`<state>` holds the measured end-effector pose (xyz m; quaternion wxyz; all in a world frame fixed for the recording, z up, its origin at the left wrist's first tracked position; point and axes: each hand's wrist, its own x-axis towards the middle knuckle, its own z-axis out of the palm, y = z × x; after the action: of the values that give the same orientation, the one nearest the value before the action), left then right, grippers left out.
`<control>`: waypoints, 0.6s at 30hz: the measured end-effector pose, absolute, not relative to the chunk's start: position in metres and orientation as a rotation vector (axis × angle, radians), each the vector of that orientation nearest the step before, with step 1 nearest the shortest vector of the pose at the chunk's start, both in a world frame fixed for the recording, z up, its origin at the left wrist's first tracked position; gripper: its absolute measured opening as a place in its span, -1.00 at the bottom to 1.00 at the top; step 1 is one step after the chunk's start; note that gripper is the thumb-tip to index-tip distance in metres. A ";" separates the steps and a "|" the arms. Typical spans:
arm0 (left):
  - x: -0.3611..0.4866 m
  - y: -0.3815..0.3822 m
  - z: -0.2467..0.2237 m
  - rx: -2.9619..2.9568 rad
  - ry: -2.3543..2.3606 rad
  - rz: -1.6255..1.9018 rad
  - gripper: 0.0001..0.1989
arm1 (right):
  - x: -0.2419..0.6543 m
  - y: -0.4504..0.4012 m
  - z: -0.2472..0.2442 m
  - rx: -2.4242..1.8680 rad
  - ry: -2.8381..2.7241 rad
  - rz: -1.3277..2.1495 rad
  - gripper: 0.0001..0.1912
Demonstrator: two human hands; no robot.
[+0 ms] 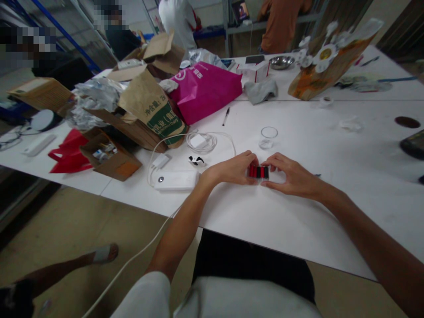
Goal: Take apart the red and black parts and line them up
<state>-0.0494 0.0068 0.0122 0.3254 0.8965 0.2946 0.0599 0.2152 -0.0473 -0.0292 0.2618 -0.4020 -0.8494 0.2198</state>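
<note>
A short row of small red and black cylinders (259, 172) lies side by side near the front of the white table. They look like batteries or thread spools, too small to tell which. My left hand (240, 168) closes on the left end of the row, its fingers curled over that end and partly hiding it. At the other end, the thumb and fingertips of my right hand (286, 174) pinch the row from front and back. Just behind both hands stands a clear round container (266, 143).
On the left are a white power strip (177, 180), coiled white cable (212, 145), a small black-and-white object (196, 160) and an open carton (115, 165). Behind stand a brown paper bag (145, 99), a magenta bag (208, 90) and a pen (226, 116). Other people are in the background.
</note>
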 end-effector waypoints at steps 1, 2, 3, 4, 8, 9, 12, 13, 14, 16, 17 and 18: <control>-0.049 0.007 0.012 2.350 0.771 0.161 -0.55 | 0.215 -0.047 -0.029 -1.090 -2.300 0.595 -0.52; -0.049 0.007 0.012 2.350 0.772 0.164 -0.55 | 0.215 -0.048 -0.028 -1.095 -2.301 0.596 -0.54; -0.049 0.007 0.012 2.349 0.773 0.164 -0.54 | 0.215 -0.047 -0.028 -1.101 -2.301 0.598 -0.55; -0.050 0.007 0.012 2.348 0.772 0.161 -0.54 | 0.215 -0.047 -0.028 -1.105 -2.299 0.601 -0.55; -0.050 0.008 0.011 2.353 0.764 0.153 -0.53 | 0.216 -0.047 -0.029 -1.112 -2.296 0.609 -0.51; -0.050 0.008 0.011 2.355 0.759 0.154 -0.53 | 0.216 -0.046 -0.030 -1.112 -2.295 0.612 -0.50; -0.050 0.008 0.010 2.360 0.748 0.161 -0.54 | 0.217 -0.046 -0.031 -1.115 -2.287 0.617 -0.50; -0.050 0.008 0.010 2.359 0.748 0.165 -0.54 | 0.217 -0.046 -0.031 -1.115 -2.285 0.617 -0.50; -0.050 0.008 0.010 2.358 0.749 0.169 -0.54 | 0.217 -0.046 -0.031 -1.114 -2.284 0.616 -0.50; -0.050 0.007 0.011 2.353 0.753 0.168 -0.54 | 0.217 -0.046 -0.031 -1.110 -2.286 0.614 -0.51; -0.050 0.007 0.011 2.350 0.756 0.166 -0.54 | 0.217 -0.046 -0.031 -1.109 -2.287 0.614 -0.51; -0.050 0.007 0.011 2.348 0.760 0.162 -0.54 | 0.217 -0.046 -0.031 -1.112 -2.287 0.614 -0.51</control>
<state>-0.0500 0.0070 0.0110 0.3280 0.8968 0.2905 0.0618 0.2167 -0.0462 -0.0311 0.2597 -0.4103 -0.8443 0.2265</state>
